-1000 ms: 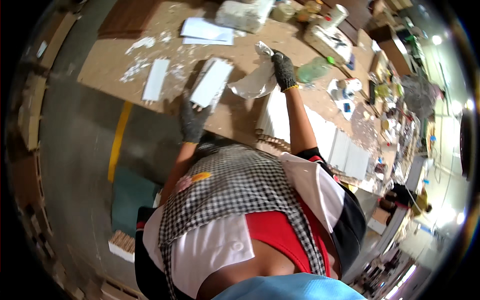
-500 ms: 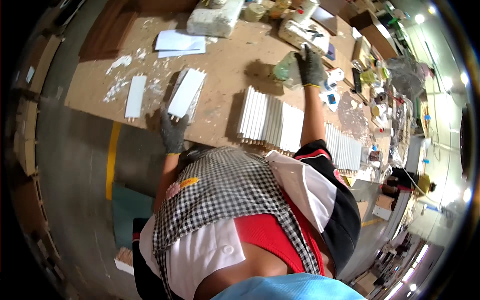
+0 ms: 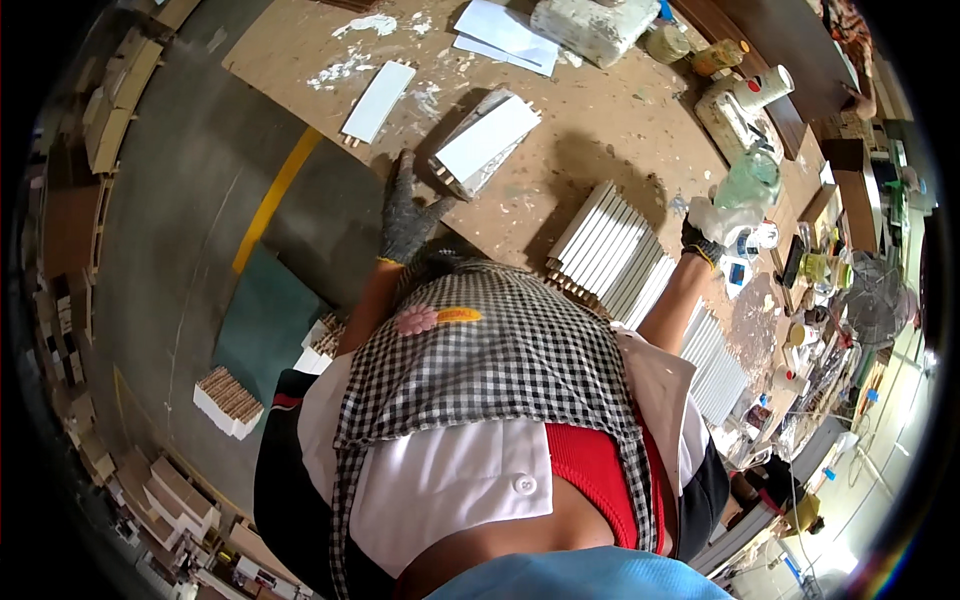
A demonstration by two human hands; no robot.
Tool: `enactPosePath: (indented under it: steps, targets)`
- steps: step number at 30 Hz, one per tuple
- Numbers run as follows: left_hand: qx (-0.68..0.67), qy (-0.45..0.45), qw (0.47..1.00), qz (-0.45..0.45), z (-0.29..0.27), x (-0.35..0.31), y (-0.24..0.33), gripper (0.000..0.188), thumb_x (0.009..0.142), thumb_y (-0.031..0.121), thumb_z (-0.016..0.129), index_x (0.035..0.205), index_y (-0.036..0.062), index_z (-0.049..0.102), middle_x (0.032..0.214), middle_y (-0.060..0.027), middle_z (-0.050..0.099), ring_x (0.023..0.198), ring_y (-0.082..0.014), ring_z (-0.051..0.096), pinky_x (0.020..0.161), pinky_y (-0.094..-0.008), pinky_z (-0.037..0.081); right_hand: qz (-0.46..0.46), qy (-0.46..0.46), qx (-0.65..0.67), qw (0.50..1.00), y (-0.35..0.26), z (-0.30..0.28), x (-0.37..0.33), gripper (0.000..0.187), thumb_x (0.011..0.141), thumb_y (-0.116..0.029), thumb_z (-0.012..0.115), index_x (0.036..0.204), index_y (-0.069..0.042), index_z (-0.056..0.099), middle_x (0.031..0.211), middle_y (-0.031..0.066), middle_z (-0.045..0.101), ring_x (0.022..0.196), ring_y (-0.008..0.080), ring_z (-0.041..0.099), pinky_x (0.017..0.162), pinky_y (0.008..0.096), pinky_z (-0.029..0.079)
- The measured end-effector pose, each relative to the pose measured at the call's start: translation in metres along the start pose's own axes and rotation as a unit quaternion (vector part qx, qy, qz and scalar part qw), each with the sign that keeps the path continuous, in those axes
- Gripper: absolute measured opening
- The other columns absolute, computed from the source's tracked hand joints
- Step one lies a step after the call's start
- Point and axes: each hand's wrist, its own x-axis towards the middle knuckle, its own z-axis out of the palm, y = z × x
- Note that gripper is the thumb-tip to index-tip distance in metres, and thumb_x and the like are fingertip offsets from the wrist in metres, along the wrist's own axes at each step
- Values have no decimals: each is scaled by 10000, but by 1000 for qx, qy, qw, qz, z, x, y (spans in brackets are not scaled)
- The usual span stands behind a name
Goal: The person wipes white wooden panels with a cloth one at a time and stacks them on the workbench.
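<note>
My left hand, in a dark grey glove, is at the table's near edge with thumb and fingers spread. It is beside a white board with wooden dowels, which lies on a whitish block. A second white doweled board lies farther left. At the right, my gloved right hand is closed around the whitish part of a translucent green bottle, whose green end points away from me. The whitish part partly hides the fingers. Between my hands, a row of white doweled boards stands packed along the near edge.
The brown table has white splatters. Paper sheets, a stained white block and another block lie at the back. Jars and a fan-like round thing crowd the right. Doweled pieces are stacked low at left.
My view has turned, so the table appears rotated clockwise. My right hand has drawn nearer with the green bottle, whose green end has swung from left to far right. My left hand's fingers now spread wider.
</note>
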Motion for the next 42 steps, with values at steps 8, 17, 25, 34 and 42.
enactPosePath:
  steps: [8, 17, 25, 34, 42]
  targets:
    - [66, -23, 995, 64, 8, 23, 24, 1076, 758, 339, 889, 1560, -7, 260, 1584, -256, 314, 1442, -382, 351, 1148, -467, 358, -277, 26, -270, 922, -24, 78, -21, 273, 984, -220, 650, 1139, 3, 680, 1023, 91, 713, 910, 191, 649, 835, 329, 539]
    - [-143, -39, 989, 30, 32, 32, 7, 927, 775, 269, 881, 1494, -3, 363, 1514, -210, 429, 1357, -342, 466, 1099, -440, 427, -426, -74, -661, 613, -44, 126, -51, 506, 871, -327, 769, 1273, -38, 666, 1115, 223, 705, 1044, 372, 669, 932, 442, 504]
    - [-92, -75, 990, 77, 40, 49, 12, 652, 829, 55, 761, 1407, 13, 463, 1347, -162, 559, 1246, -284, 539, 1043, -416, 470, -219, -489, -518, 667, 136, 185, -223, 444, 863, -147, 742, 1289, -112, 623, 1295, 146, 635, 1173, 253, 624, 988, 395, 527]
    - [1, 6, 996, 88, 41, 37, 6, 655, 771, 90, 794, 1360, 33, 514, 1281, -183, 604, 1166, -324, 604, 979, -410, 503, -407, -464, -648, 447, 178, 189, -211, 507, 924, -200, 602, 1416, -88, 546, 1416, 198, 544, 1375, 384, 446, 1176, 524, 310]
    - [-195, -42, 980, 1, 42, 31, 36, 698, 783, 46, 776, 1410, 34, 468, 1390, -178, 546, 1281, -300, 538, 1055, -415, 468, -402, -427, -650, 483, 186, 198, -163, 465, 951, -295, 552, 1387, -136, 574, 1427, 133, 558, 1370, 317, 452, 1182, 487, 298]
